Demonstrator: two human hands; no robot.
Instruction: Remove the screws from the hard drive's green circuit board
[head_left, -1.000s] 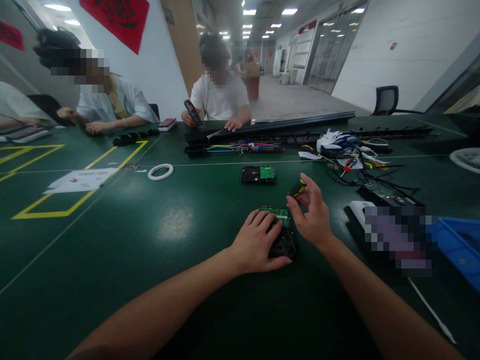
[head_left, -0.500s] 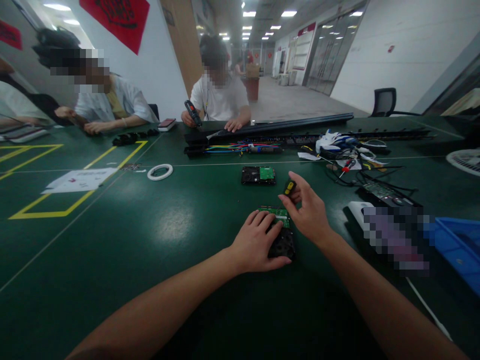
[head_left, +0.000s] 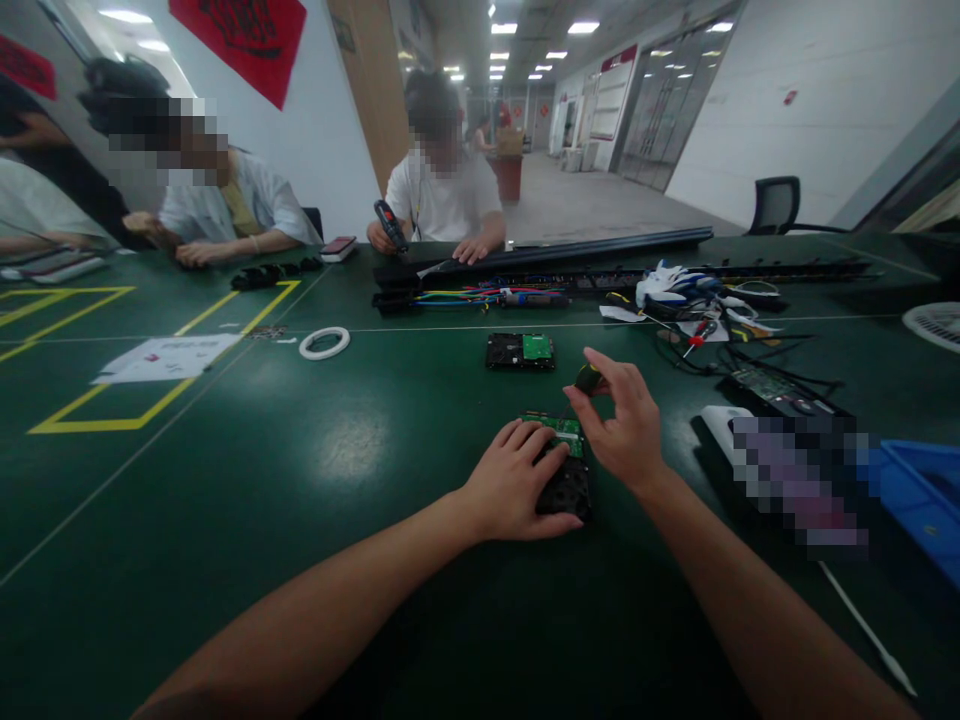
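Note:
My left hand [head_left: 514, 482] lies flat on a black hard drive [head_left: 568, 483] with a green circuit board, pressing it to the green table [head_left: 300, 470]. My right hand [head_left: 624, 420] is closed round a small black and yellow screwdriver [head_left: 586, 378], held upright over the drive's far end. A second hard drive [head_left: 520, 351] with a green board lies further out on the table, untouched.
A roll of white tape [head_left: 323, 343] and papers [head_left: 161, 358] lie to the left. Cables, tools and a long black rail [head_left: 570, 250] crowd the far right. A blue bin [head_left: 926, 495] sits at my right. Two people sit across; one holds a power screwdriver [head_left: 390, 224].
My right hand has turned the screwdriver between its fingers and stayed over the drive's far end. My left hand has not moved.

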